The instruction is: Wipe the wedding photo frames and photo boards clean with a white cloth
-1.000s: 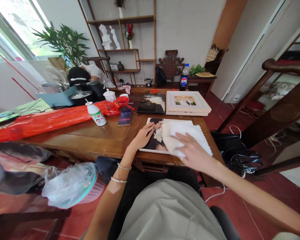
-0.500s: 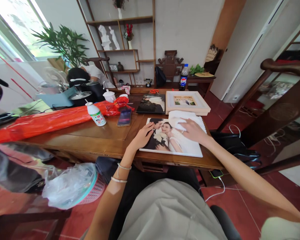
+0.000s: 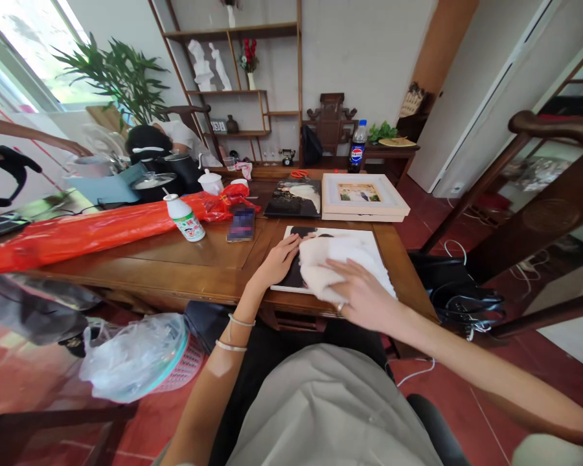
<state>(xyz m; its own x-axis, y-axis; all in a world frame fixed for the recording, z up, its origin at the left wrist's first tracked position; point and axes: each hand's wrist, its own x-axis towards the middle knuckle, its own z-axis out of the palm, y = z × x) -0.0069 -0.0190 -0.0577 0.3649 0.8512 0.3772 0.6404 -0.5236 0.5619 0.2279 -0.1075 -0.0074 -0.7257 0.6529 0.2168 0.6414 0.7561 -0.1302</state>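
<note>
A printed photo panel (image 3: pixel 291 283) lies flat near the table's front edge, mostly covered by a white cloth (image 3: pixel 315 264). My right hand (image 3: pixel 362 291) presses on the cloth with its fingers bent into it, over the panel's lower middle. At the panel's left edge, my left hand (image 3: pixel 279 260) rests with fingers stretched out flat on the surface. Behind the panel stand a dark photo album (image 3: pixel 294 199) and a cream picture frame (image 3: pixel 393 202) with a small photo in it.
To the left on the wooden table (image 3: pixel 214 262) are a phone (image 3: pixel 241 224), a white bottle with a straw (image 3: pixel 184 220) and a long red plastic wrap (image 3: pixel 102 226). A cola bottle (image 3: pixel 357 149) stands at the back. Another person's arm (image 3: pixel 34 133) reaches in at far left.
My right hand has moved the cloth left and toward me, covering the printed figures. My left hand stays at the panel's edge. Another person's arm has come in at far left.
</note>
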